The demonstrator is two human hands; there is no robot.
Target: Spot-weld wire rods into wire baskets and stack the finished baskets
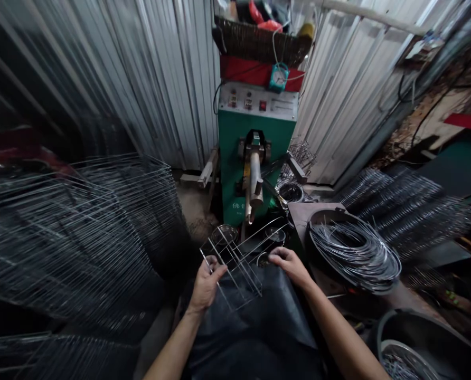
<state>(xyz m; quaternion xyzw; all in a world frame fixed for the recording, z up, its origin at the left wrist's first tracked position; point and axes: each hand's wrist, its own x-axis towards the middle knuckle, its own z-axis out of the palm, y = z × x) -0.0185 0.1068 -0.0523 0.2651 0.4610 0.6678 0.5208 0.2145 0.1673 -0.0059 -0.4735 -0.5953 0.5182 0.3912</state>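
Observation:
I hold a small wire frame [241, 258] of thin metal rods over my lap, just below the green welding machine [255, 158]. My left hand [206, 285] grips the frame's near left edge, fingers curled around a rod. My right hand [290, 264] is closed on the frame's right side, knuckles up. The frame tilts, its far end pointing at the machine's protruding electrode arm [254, 182]. A dark apron [255, 327] covers my lap beneath the frame.
A tall stack of finished wire racks [77, 232] fills the left. Coiled wire rings [354, 250] lie in a round tray at right, more wire parts [410, 203] behind them. A dark basin [425, 343] sits lower right. Corrugated metal walls stand behind.

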